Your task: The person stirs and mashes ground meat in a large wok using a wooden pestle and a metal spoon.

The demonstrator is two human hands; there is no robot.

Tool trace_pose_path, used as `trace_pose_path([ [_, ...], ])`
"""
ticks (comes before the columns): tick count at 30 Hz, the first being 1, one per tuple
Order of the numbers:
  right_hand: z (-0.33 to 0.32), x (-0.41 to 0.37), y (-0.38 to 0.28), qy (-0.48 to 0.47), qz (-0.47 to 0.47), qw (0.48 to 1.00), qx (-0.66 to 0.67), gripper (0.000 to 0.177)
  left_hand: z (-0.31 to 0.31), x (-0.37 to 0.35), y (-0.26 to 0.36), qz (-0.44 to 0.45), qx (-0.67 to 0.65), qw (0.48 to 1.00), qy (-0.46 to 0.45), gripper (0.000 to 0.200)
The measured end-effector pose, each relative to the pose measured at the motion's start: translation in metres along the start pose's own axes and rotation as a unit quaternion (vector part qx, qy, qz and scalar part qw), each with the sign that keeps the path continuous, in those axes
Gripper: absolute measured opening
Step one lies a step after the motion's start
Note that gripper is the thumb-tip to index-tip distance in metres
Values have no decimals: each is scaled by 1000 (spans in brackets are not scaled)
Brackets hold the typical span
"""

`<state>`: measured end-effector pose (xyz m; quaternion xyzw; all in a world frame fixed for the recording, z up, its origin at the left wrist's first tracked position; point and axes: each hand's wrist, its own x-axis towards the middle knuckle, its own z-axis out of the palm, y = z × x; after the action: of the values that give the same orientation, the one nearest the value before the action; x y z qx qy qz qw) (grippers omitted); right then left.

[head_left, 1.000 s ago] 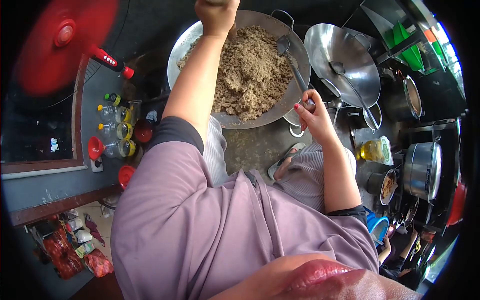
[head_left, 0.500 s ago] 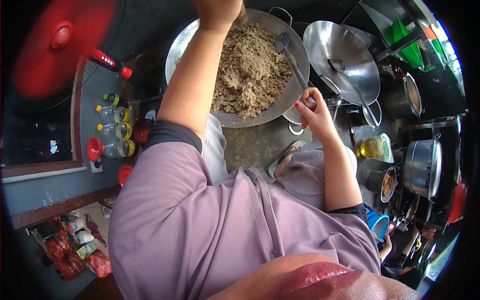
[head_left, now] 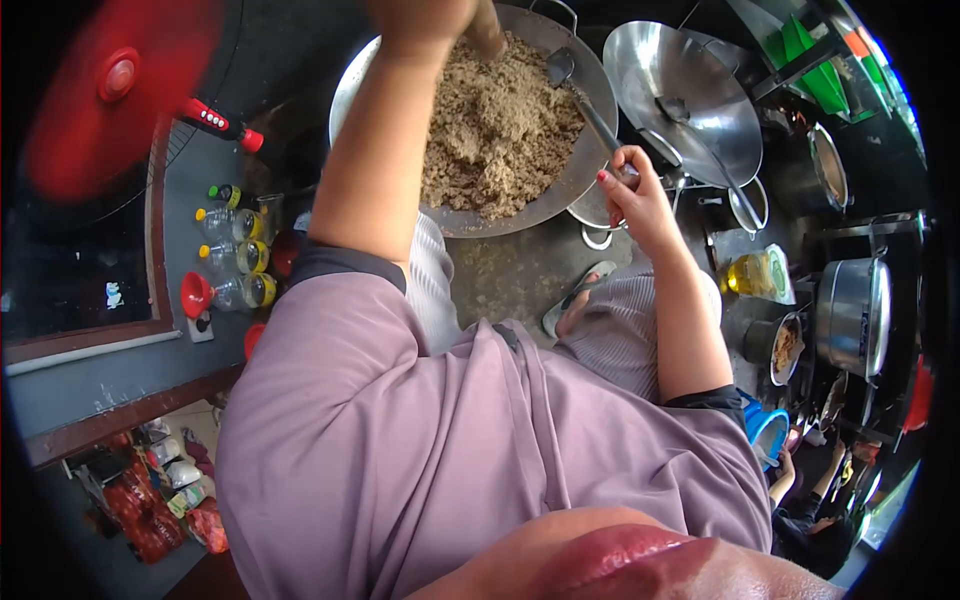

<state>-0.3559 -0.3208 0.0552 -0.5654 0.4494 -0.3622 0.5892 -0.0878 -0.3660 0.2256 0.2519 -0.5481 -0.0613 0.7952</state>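
A large metal wok (head_left: 572,190) holds a heap of crumbly brown food (head_left: 500,130). My left hand (head_left: 428,22), partly cut off by the top edge, is above the wok's upper left side. A brown, rod-like thing (head_left: 487,30) shows at that hand, touching the food; its fingers are mostly out of view. At the wok's right rim, my right hand (head_left: 640,195) is closed around the handle of a metal ladle (head_left: 597,122), whose bowl rests at the wok's upper right, beside the food.
Right of the wok stands a second wok (head_left: 685,80) with a ladle. Pots (head_left: 850,318) and an oil bag (head_left: 758,275) are at right. Bottles (head_left: 240,257) and a spinning red fan (head_left: 120,75) are at left. Another person's arm (head_left: 784,482) shows lower right.
The woks and ladle appear slightly higher in the view. My left hand has shifted slightly up and left in the picture; my right hand still grips the ladle.
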Motion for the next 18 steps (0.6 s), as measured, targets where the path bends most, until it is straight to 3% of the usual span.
trace_pose_path([
  [2, 2, -1, -5, -7, 12, 1000, -1, 26, -4, 10, 35, 51, -169, 984, 16, 11],
  [5, 7, 1, -4, -17, -6, 1000, -14, 26, -13, 1, -12, -76, 37, 996, -15, 7],
  [6, 9, 1, -2, -24, -15, 1000, -13, 26, -23, -20, -57, -177, 177, 966, -64, 10],
  [8, 13, 2, 0, -25, -15, 999, -32, 27, -44, -83, -143, -39, 303, 952, 21, 18],
  [9, 13, 3, -2, -27, -17, 999, -31, 27, -45, -82, -135, -143, 236, 961, 11, 18],
  [10, 12, 2, -1, -29, -13, 999, -29, 28, -42, -79, -126, -155, 240, 958, -3, 19],
  [12, 8, 1, 1, -27, -8, 999, -22, 28, -30, -72, -97, -118, 219, 968, 23, 17],
  [14, 8, 0, -4, -18, -4, 1000, -23, 27, -28, -31, -43, -5, 160, 987, -31, 10],
  [15, 6, 1, -3, -21, -9, 999, -23, 27, -22, -12, -1, -108, -155, 982, 24, 7],
  [17, 6, 1, -1, -20, -11, 999, -25, 27, -26, 10, 44, -50, -298, 953, 38, 7],
  [18, 7, 2, -1, -23, -14, 999, -23, 27, -33, 16, 48, 110, -131, 985, -3, 8],
])
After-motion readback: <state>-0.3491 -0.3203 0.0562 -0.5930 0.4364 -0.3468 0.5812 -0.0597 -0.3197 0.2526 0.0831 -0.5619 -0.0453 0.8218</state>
